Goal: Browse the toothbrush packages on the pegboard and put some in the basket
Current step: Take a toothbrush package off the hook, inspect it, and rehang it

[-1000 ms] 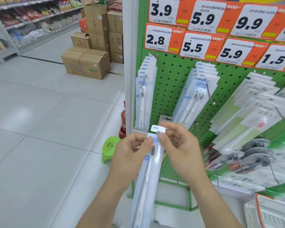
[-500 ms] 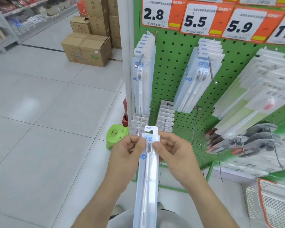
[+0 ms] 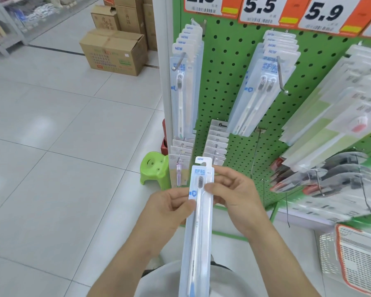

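Aisle: white tiled shop floor beside green pegboard.
Toothbrush package: upright before the pegboard, between both hands.
Left hand: pinches its left edge.
Right hand: pinches its right edge.
Basket: low right, well apart.

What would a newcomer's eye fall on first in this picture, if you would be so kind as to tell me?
First comes the long toothbrush package, held upright at centre frame between the left hand and the right hand. Behind it rises the bright green pegboard, with more packs on its hooks under orange price tags. A lime green stool stands on the floor at the board's foot.
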